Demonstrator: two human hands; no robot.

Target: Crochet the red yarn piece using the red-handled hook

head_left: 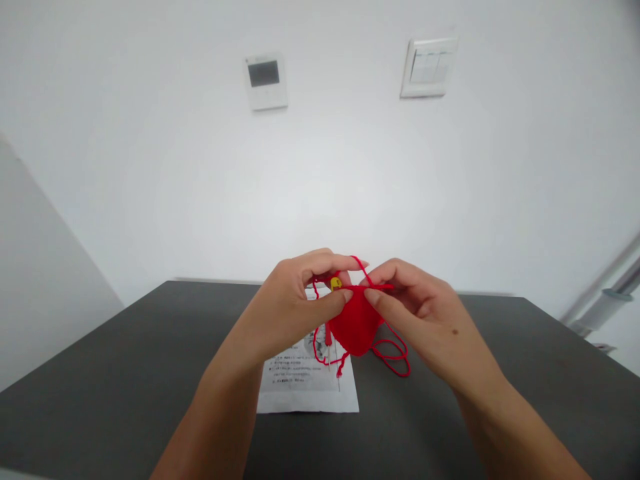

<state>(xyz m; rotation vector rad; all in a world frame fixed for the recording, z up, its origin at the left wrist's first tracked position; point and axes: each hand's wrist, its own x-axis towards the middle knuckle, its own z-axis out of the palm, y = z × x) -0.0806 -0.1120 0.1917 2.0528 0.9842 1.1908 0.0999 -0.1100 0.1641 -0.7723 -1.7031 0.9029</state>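
Note:
A red knitted or crocheted piece (356, 323) hangs between my two hands, its upper edge pinched by both. My left hand (300, 297) grips the left part of that edge, with red yarn running over its raised index finger. A yellow clip (335, 284) sits at the piece's upper left corner. My right hand (417, 297) holds the right part between thumb and fingers, along with a thin red rod-like thing (384, 287), partly hidden. Loops of red yarn (395, 360) hang down at the right, and another strand curls at the left.
A printed white sheet (305, 397) lies on the dark table (400, 433) beneath my hands. A slim tool with a red part (329, 335) is on the sheet. Behind stands a white wall with a thermostat (267, 81) and a switch plate (429, 68). Grey pipes (607, 307) are at the right.

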